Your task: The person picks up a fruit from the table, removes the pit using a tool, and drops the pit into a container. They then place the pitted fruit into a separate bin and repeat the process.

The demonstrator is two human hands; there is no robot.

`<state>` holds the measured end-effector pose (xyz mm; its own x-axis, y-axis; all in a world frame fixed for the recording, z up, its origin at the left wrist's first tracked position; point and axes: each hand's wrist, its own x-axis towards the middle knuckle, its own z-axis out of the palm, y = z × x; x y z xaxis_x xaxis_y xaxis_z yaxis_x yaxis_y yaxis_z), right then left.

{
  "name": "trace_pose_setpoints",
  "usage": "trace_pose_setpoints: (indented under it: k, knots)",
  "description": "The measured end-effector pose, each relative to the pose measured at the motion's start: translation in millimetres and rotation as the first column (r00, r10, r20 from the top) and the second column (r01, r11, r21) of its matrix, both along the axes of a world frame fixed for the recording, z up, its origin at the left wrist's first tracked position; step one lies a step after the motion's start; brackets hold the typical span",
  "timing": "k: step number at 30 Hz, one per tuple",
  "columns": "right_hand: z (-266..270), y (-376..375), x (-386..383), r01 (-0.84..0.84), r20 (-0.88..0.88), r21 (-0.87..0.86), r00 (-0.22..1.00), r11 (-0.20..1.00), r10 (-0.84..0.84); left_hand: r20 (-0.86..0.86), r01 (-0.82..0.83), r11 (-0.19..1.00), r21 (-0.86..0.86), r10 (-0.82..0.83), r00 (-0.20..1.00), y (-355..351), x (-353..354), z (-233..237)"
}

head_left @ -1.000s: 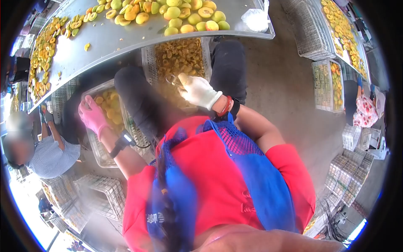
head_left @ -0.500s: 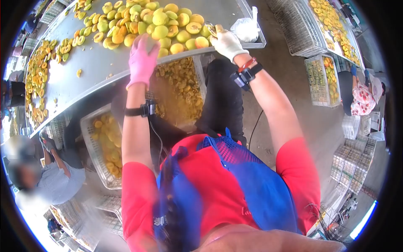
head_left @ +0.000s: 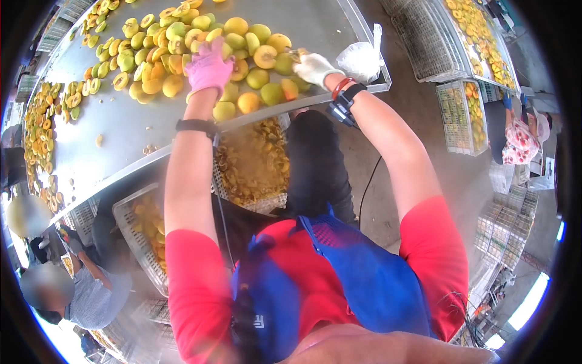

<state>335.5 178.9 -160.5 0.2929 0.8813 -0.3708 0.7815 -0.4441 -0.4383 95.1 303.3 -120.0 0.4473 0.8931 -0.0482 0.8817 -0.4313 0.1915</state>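
Note:
A heap of yellow-green, apricot-like stone fruit (head_left: 173,85) covers the near part of the metal table (head_left: 130,124), some whole and some halved. My left hand (head_left: 209,65), in a pink glove, reaches onto the heap with its fingers spread over the fruit and none clearly gripped. At the heap's right end, my right hand (head_left: 315,68) in a white glove has its fingers closed. Something small and brownish shows at its fingertips, too blurred to name. A cut half (head_left: 265,57) with a dark centre lies just left of that hand.
A tied white plastic bag (head_left: 357,60) sits at the table's right corner. Below the table edge are a crate of fruit pieces (head_left: 251,167) and another crate (head_left: 142,224) to its left. Co-workers sit at left and far right. Stacked crates (head_left: 418,45) stand across the aisle.
The view has shifted, with the table's near edge lower in the picture. My left hand has moved farther onto the heap. My right hand stays at the heap's right end, fingers still closed.

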Motion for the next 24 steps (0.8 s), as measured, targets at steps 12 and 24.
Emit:
trace_pose_setpoints:
  k: [12,24]
  knots:
    - [45.1,34.0,-55.8,-0.094,-0.072,0.196,0.991,0.976,0.110,0.367,-0.081,0.991,-0.108,0.115,0.923,22.8,-115.5,-2.0]
    - [0.0,70.9,-51.4,-0.174,-0.141,0.214,0.968,0.961,0.206,0.756,0.568,0.659,-0.492,0.647,-0.096,-74.2,-141.8,81.6]
